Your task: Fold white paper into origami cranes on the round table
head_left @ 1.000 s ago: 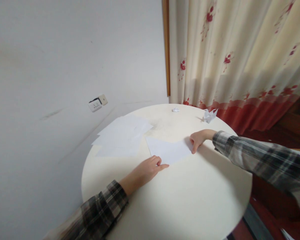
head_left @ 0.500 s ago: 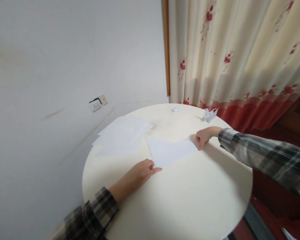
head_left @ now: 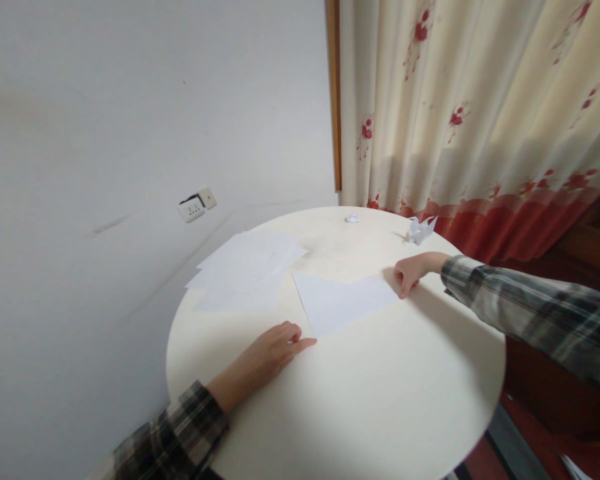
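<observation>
Clock positions read off the table, 12 at far edge. White, flat, thin sheet of paper (head_left: 347, 303) lies just above the middle of the round, cream-white, smooth tabletop (head_left: 360, 400). Sheet looks plain, no marks visible. Near edge straight, slanting up toward 2 o'clock; left edge straight too, running from about 11 down to a sharp near corner. Far edge dips inward in a shallow V around its middle. Right end partly hidden by the hand.

Person's bare left hand (head_left: 274, 348) is at the sheet's 7 o'clock, low over the table. Thumb stretched out, tip right at the near corner; other fingers curled in. Can't tell if it grips or just presses. Bare right hand (head_left: 409, 271) is at the sheet's 2 o'clock, fingers bent down close together on the right end; can't tell whether paper is pinched between them.

Loose pile of overlapping white paper sheets (head_left: 245, 270) at 10 o'clock, edges uneven, just beside the flat sheet. Small crumpled white paper wad (head_left: 353, 218) near 12. Larger, creased white paper piece with pointed corners (head_left: 421, 230) at 1 o'clock, near the table edge, beyond the right hand.
</observation>
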The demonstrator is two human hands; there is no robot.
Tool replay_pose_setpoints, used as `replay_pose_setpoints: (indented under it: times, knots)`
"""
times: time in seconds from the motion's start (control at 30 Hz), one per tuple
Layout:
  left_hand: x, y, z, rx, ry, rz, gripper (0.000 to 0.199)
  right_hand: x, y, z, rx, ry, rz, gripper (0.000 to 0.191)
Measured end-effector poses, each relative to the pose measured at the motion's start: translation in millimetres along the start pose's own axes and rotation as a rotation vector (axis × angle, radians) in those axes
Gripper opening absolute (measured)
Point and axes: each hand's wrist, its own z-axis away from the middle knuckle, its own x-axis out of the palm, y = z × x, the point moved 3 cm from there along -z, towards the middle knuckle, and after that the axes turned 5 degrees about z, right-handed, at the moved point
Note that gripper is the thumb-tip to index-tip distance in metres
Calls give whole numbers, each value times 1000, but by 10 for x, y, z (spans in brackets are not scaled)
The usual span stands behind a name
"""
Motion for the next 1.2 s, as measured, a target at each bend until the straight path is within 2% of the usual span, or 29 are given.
replay_pose_setpoints:
  times: [0.3,0.43,0.5,0.6,0.63,0.67,0.77,0.87,1.03,1.2]
  knots:
    - [-89,35,101,-30,69,67,26,-2,67,-41,-37,-14,-30,41]
    - [-98,-62,84,-62,128,113,34,-53,92,-25,-127,17,-30,37]
    - [-111,-166,21,-127,165,111,36,-119,68,-19,-166,100,-41,36]
    - [-99,-345,-131,-218,174,89,39,-224,-81,0,-204,345,-53,34]
    - [-82,-399,-188,-257,157,71,40,-250,-167,18,-224,472,-46,33]
    - [-62,-442,-244,-294,142,53,40,-248,-275,35,-269,537,-37,34]
    - [7,-463,-391,-334,65,18,39,-157,-622,63,-405,522,-38,43]
    - [38,-378,-472,-314,30,-24,36,-95,-848,69,-395,495,15,50]
    - [28,-286,-452,-283,69,-71,35,-113,-945,71,-455,511,127,48]
    - [-40,-163,-400,-235,99,-84,32,-99,-969,101,-495,649,267,42]
